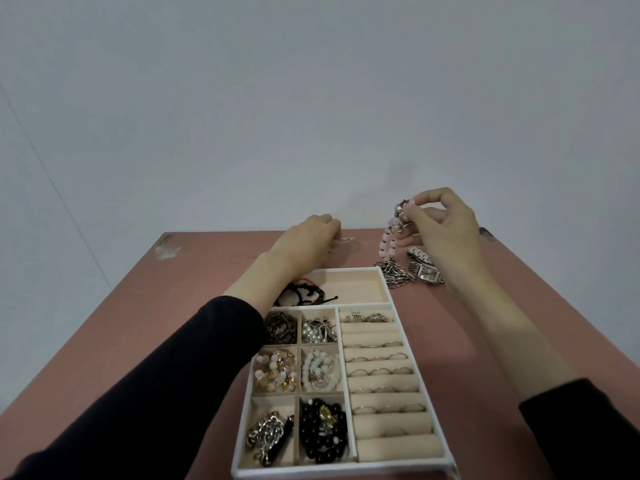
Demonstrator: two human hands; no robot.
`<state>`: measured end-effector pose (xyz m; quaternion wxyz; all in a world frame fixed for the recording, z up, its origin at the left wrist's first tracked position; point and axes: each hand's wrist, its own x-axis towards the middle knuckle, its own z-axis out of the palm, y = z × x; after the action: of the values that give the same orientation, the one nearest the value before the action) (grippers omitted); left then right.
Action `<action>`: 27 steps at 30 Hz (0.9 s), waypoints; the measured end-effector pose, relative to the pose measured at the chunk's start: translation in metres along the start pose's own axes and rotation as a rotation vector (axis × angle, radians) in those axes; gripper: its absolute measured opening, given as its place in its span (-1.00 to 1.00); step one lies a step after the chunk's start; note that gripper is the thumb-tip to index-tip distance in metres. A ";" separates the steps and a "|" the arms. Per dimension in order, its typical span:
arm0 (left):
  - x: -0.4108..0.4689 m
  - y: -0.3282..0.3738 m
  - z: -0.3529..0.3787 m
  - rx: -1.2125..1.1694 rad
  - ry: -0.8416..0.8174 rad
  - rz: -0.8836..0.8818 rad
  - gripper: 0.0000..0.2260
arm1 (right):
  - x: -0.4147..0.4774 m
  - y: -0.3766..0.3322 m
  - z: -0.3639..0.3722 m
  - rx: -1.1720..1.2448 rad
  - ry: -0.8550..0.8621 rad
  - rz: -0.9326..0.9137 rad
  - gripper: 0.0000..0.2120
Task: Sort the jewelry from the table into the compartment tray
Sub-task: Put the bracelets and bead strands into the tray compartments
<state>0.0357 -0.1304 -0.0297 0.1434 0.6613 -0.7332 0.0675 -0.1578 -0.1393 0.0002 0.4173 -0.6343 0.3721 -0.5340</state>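
Hands are held well apart beyond the cream compartment tray [329, 470]. The left hand [308, 240] is set at the tray's 12 o'clock, fingers hidden, so its grip cannot be told. A pink beaded bracelet [390, 235], hung along 12-to-6, is pinched by the right hand [441, 233]; the tray is found at 7 o'clock from that hand.

The left sleeve [156, 393] is black, long and plain, with a matte surface and soft folds; its cuff ends partway along the forearm. The right sleeve [585, 431] matches it in colour and fabric and ends at a similar point. Beyond each cuff, the forearm, wrist, left hand [308, 237] and right hand [441, 232] are uncovered.
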 end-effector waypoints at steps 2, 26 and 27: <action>0.002 -0.002 -0.001 -0.088 0.097 -0.077 -0.87 | 0.000 0.000 0.000 -0.001 0.001 0.003 -0.97; -0.094 0.007 -0.032 -0.963 0.266 -0.570 -0.82 | -0.022 -0.006 0.039 -0.041 -0.091 -0.010 -0.95; -0.094 0.007 -0.031 -0.950 0.257 -0.579 -0.82 | -0.022 -0.006 0.039 -0.042 -0.092 -0.016 -0.94</action>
<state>0.0406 -0.0315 -0.0275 0.5258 0.6845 -0.4486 -0.2318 -0.1222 -0.1117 -0.0057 0.4163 -0.6696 0.3587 -0.4997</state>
